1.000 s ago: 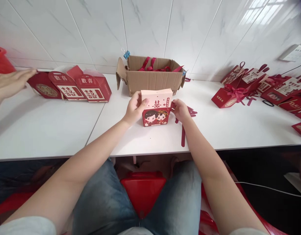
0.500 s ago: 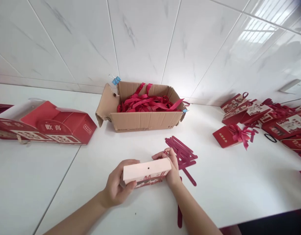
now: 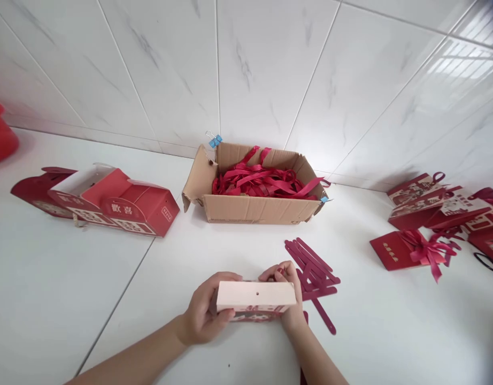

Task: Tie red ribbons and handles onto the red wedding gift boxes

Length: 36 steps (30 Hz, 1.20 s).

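Observation:
A small gift box [image 3: 256,294] is held low over the table, its pale pink side with a small dark hole facing up and a red-and-white print below. Gripping its left end is my left hand [image 3: 202,313], thumb on the near side and fingers behind. My right hand [image 3: 291,294] is closed at the right end, fingers curled at the far edge. Something small and dark red shows at those fingertips; I cannot make it out. Beside this hand lies a loose pile of dark red strips [image 3: 314,272]. Another strip [image 3: 306,316] is partly hidden by my right forearm.
A cardboard box [image 3: 246,209] of red ribbons [image 3: 266,181] stands near the tiled wall. Red cartons [image 3: 140,206] lie left, before a red plastic object [image 3: 0,133]. Right are a ribbon-tied box [image 3: 393,254], more printed boxes [image 3: 423,200] and a black ring [image 3: 487,263].
The view has shifted left and up, so things appear further right and lower. Both hands keep hold of the gift box, which now looks more level. The red plastic object has come into view.

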{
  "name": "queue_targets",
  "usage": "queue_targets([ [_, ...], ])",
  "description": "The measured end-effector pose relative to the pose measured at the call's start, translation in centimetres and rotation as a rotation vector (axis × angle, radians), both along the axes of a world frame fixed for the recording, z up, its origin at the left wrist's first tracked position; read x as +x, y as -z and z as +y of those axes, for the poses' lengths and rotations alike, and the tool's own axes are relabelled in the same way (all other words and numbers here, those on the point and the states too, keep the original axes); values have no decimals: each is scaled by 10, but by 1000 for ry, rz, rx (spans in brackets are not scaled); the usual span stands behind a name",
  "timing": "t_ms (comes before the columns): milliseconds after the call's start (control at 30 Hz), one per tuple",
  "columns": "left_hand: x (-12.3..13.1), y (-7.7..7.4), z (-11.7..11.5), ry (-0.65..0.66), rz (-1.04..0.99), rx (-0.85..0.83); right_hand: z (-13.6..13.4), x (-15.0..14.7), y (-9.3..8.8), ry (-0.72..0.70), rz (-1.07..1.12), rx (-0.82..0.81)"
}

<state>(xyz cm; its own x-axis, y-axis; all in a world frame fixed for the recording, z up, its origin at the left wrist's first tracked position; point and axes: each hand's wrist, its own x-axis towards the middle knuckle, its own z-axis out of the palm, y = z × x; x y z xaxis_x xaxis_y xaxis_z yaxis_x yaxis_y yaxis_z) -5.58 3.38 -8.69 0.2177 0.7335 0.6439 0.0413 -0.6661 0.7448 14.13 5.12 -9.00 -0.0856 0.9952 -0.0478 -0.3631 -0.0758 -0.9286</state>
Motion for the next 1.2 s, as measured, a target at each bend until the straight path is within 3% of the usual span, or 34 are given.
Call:
queue_targets([
  [333, -1, 3, -3, -9, 9, -32, -7, 6, 3, 98, -159, 70],
  [667, 6, 7, -6, -118, 23, -48, -7, 7, 2, 184, -167, 92],
  [833, 7, 3, -5, -130, 13, -57, -3, 8, -1, 237, -161, 104],
  [1067, 8, -7, -5, -106, -6, -12, 4, 18, -12, 516, -150, 244],
  [1200, 12, -14, -6, -66, -46, -11, 1, 27, -21, 487, -95, 327],
])
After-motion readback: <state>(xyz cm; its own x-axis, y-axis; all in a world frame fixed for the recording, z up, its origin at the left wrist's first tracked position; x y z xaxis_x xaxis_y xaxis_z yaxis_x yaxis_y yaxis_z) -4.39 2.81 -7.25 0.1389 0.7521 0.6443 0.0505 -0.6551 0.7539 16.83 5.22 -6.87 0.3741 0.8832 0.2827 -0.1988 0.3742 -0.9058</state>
